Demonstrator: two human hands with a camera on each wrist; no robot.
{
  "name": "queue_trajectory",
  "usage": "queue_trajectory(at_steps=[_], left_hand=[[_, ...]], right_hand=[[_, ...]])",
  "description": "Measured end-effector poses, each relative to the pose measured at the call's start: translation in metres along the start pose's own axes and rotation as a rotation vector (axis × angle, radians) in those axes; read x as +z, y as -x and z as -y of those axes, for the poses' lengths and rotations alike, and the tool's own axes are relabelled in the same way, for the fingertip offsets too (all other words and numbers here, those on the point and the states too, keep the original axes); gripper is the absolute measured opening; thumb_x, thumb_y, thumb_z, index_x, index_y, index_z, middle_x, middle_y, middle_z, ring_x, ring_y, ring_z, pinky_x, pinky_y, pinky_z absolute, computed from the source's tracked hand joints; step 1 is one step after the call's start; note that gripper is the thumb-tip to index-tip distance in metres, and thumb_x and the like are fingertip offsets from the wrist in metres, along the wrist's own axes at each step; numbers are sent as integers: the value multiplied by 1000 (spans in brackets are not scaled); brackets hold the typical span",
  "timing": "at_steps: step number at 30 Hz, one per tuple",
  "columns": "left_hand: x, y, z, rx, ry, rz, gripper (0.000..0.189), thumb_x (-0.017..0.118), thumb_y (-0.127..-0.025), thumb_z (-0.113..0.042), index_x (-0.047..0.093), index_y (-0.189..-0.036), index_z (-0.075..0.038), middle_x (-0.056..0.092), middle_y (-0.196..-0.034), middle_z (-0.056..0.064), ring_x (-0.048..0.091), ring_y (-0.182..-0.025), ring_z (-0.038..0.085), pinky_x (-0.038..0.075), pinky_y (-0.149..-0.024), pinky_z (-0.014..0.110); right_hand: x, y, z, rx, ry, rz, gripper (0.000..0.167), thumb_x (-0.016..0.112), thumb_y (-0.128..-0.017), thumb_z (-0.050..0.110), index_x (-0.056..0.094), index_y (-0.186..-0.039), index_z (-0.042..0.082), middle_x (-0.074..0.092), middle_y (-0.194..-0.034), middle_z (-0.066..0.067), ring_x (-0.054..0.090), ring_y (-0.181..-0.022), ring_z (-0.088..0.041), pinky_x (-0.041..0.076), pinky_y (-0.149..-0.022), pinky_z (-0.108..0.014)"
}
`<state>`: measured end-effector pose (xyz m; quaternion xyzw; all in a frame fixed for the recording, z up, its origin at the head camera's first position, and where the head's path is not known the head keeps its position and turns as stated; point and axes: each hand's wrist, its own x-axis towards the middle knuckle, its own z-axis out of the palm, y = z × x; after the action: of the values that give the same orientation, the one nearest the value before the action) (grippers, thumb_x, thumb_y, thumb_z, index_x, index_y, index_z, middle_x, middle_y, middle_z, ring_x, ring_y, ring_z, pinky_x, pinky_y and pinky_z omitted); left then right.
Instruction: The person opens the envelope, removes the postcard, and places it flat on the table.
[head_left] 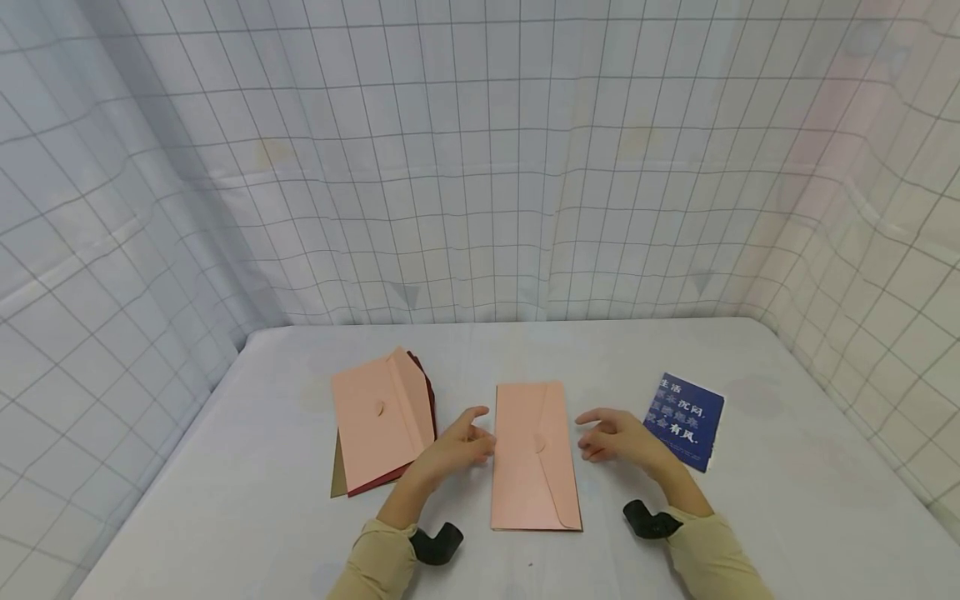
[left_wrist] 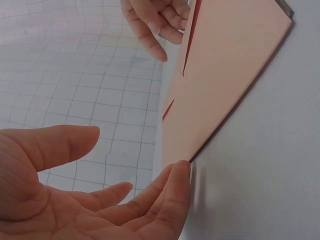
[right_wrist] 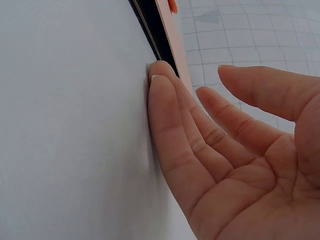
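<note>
A pink envelope (head_left: 521, 467) lies upright in the middle of the white table, its flap seam running down the right part. Its edge shows more than one layer in the wrist views. My left hand (head_left: 453, 447) is at its left side, fingertips (left_wrist: 181, 172) right at the edge, thumb spread away. On the other side is my right hand (head_left: 618, 437), its fingers loosely bent and its fingertips (right_wrist: 162, 90) close by the envelope's right edge, low over the table. Neither hand grips anything.
To the left lies a fanned pile of envelopes (head_left: 375, 425), pink on top, with dark red and olive ones showing beneath. A blue card with white lettering (head_left: 688, 425) lies to the right, beyond the right hand. Behind the table (head_left: 247, 517) hangs a white checked curtain (head_left: 517, 167).
</note>
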<state>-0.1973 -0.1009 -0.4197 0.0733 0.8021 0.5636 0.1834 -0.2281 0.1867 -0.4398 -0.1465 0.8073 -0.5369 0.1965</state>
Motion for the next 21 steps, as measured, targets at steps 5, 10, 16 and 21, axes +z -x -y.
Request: queue_trajectory(at_steps=[5,10,16,21], left_hand=[[1,0,1,-18,-13,-4,59,54,-92,-13,27,-143,0,57,-106,18,60,-92,20,51,-87,38],[1,1,2,-15,-16,-4,59,54,-92,-14,27,-143,0,58,-106,19,61,-93,20,52,-86,37],[0,1,3,-1,-15,3,60,54,-92,-12,26,-143,2,57,-110,22,62,-97,21,52,-86,36],[-1,0,4,5,-8,3,60,54,-92,-11,26,-143,2,57,-111,23,62,-97,22,52,-85,35]], right_hand=[[5,-1,0,-13,-28,18,40,54,-93,9,47,-126,-11,66,-102,-26,67,-82,-17,57,-73,-30],[9,-2,1,-7,-43,25,40,54,-93,10,47,-126,-10,66,-102,-25,67,-81,-16,57,-73,-31],[11,-3,2,-6,-65,25,40,53,-93,10,47,-127,-10,67,-102,-26,67,-80,-15,57,-72,-30],[14,-5,2,-4,-74,13,40,54,-93,11,47,-127,-9,69,-99,-22,66,-77,-12,56,-70,-27]])
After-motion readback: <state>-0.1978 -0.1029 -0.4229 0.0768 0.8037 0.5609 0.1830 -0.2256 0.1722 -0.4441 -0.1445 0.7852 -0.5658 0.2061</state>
